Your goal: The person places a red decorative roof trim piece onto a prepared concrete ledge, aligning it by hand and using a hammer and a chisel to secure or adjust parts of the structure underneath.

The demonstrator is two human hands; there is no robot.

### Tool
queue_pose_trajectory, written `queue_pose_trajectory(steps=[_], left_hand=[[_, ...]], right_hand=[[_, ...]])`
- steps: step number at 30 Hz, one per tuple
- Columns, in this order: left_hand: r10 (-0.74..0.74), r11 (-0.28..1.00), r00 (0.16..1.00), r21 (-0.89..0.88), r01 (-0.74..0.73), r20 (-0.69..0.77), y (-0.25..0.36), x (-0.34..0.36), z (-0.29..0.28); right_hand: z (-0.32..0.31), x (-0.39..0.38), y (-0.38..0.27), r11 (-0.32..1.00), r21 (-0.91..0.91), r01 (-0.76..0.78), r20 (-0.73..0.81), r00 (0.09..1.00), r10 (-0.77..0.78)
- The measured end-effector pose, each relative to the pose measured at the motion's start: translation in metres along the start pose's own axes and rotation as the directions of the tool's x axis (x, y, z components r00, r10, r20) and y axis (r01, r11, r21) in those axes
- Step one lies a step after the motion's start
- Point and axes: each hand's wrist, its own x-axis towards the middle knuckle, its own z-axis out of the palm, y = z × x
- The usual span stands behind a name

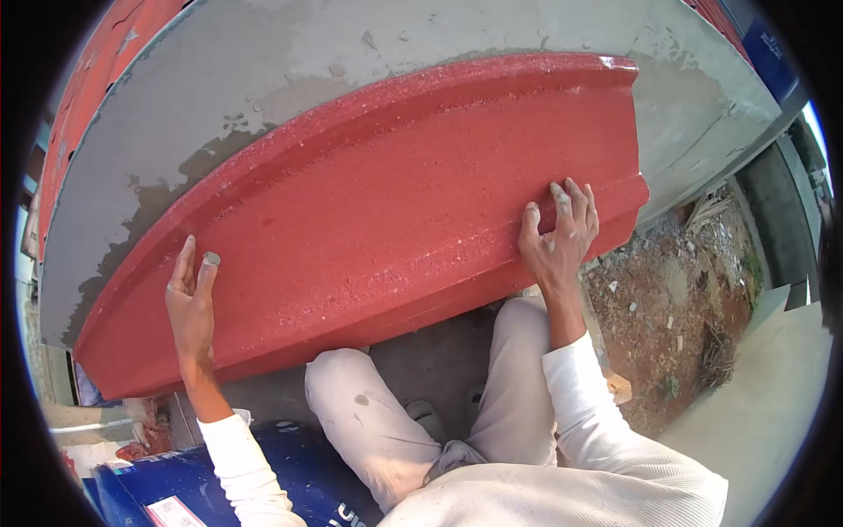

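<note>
Left hand (190,312) unclenched over red panel (386,211), right hand (562,235) loosely spread, touching it

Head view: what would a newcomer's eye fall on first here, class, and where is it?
The big red panel comes first, sweeping across the middle in a curve against a grey surface with dark patches along the panel's upper left edge. Next come the two bare hands: the left hand over the panel's left part, the right hand with bent fingers on its right part.
</note>
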Motion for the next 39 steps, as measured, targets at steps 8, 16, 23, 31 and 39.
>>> queue_pose_trajectory(steps=[8, 16, 23, 31, 39], left_hand=[[0.037, 0.886, 0.999, 0.463, -0.025, -0.016, -0.008, -0.018, 0.046], [0.408, 0.678, 0.897, 0.715, -0.172, -0.171, -0.067, -0.011, 0.084], [0.374, 0.677, 0.901, 0.729, -0.102, -0.221, -0.065, -0.010, 0.091], [0.388, 0.674, 0.899, 0.729, -0.124, -0.206, -0.064, -0.011, 0.092], [0.292, 0.807, 0.775, 0.580, 0.115, -0.560, -0.093, -0.050, 0.034]], right_hand=[[-0.001, 0.058, 0.043, 0.987, -0.007, -0.161, -0.128, 0.979, 0.159], [0.004, 0.134, 0.106, 0.887, -0.008, -0.461, -0.137, 0.879, 0.456], [0.013, 0.141, 0.112, 0.874, -0.024, -0.486, 0.058, 0.872, 0.486], [0.016, 0.135, 0.116, 0.884, -0.130, -0.448, 0.072, 0.885, 0.459], [0.028, 0.146, 0.139, 0.899, -0.106, -0.424, 0.046, 0.901, 0.430]])
